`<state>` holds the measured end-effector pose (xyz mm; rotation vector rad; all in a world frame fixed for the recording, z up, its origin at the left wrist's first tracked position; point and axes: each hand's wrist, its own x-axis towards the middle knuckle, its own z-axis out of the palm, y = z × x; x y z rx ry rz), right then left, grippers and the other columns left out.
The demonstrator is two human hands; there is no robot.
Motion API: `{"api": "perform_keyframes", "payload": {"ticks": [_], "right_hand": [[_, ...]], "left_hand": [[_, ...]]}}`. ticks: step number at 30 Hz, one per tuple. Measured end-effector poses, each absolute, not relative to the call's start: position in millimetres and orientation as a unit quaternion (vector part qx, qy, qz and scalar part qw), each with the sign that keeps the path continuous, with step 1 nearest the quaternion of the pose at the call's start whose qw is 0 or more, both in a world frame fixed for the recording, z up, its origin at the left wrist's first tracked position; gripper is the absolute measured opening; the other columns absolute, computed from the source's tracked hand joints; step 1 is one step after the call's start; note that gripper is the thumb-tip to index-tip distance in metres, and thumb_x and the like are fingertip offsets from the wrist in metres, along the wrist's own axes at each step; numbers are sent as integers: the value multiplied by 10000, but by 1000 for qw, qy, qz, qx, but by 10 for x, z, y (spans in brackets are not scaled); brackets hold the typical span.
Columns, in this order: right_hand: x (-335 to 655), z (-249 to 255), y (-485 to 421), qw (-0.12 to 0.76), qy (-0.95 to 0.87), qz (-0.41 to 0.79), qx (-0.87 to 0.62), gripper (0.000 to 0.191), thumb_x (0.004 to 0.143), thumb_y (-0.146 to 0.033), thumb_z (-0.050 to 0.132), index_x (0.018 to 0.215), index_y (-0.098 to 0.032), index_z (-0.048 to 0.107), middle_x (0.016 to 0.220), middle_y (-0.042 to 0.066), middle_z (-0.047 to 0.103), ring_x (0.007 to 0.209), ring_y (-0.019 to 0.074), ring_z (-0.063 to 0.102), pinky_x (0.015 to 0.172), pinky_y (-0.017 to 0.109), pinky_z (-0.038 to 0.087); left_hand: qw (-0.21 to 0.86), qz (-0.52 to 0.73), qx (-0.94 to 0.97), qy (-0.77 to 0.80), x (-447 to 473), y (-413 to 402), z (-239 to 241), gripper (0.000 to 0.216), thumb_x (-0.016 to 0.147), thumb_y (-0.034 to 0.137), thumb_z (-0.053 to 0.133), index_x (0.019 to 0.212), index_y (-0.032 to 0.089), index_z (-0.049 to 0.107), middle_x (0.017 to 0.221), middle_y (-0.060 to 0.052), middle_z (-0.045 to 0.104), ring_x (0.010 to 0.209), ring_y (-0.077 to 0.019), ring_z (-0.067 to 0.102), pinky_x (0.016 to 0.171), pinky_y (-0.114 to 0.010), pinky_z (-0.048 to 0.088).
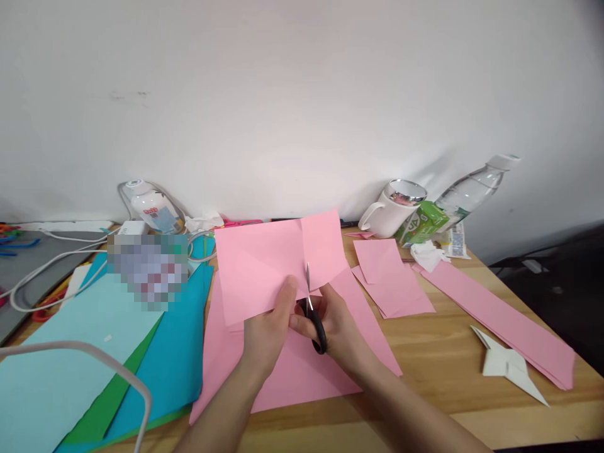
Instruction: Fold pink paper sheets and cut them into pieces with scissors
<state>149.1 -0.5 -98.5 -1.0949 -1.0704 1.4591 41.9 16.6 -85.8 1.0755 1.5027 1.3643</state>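
Observation:
My left hand [271,330] is closed on the lower edge of a pink paper sheet [264,264], its thumb lying on top. The sheet is held up above the table, with a crease or cut line running up its right part. In my right hand [337,321] is a pair of scissors [317,327] with black handles. Their blades point away from me and meet the paper at its lower edge; one blade shows on top of it. Beneath both hands lies a larger pink sheet [302,377] on the table.
Smaller pink pieces [401,289], pink strips [509,327] and a folded white paper star [507,365] lie to the right. Behind them stand a mug [389,211], a green carton [422,223] and a tilted bottle [472,189]. Blue paper [174,352] and a white cable [108,362] are left.

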Motion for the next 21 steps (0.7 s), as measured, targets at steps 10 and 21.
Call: {"api": "perform_keyframes", "payload": {"ticks": [10,21], "right_hand": [[1483,-979,3,488,-443,595,-459,392,639,-195,755,818,-207,407,529,-114,415,484,73,406,444,186,300],[1491,-1037,-5,490,-446,593,-458,384,654,-165,748,886,-188,443,533,-108,442,486,71,424,444,181,299]], "left_hand": [[422,543,427,586,415,171,-872,461,701,396,680,1101,174,621,1189,-96,625,1154,-268,541,1007,-373,413],[435,548,409,586,428,170,-837,481,669,365,705,1100,172,611,1150,-92,646,1159,-269,536,1023,-388,390]]}}
